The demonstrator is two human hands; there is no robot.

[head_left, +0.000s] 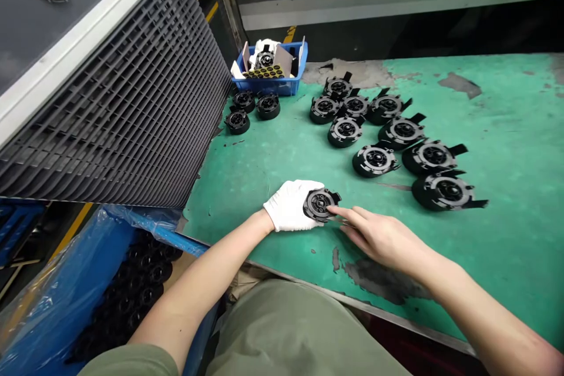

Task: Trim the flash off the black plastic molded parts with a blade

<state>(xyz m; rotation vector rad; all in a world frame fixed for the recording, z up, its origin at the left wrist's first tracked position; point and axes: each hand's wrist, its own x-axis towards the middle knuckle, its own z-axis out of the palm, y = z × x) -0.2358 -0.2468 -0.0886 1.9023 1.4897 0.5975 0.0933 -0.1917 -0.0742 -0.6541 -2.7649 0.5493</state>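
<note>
In the head view, my left hand (292,205), in a white glove, is closed around the edge of a round black plastic part (321,204). Its ringed face, with a small hub in the middle, points up at me. My bare right hand (377,234) reaches in from the right with its fingers stretched out and apart. The tip of its index finger touches the part's face just right of the hub. Both hands are above the green bench top (247,188), close to its front edge.
Several similar black parts with upright tabs (378,160) stand to the right. Three more black parts (268,106) sit before a blue bin (288,87) of mixed items. A dark slatted panel (132,88) borders the left. Lower left, a plastic-lined blue crate (94,270) holds many black parts.
</note>
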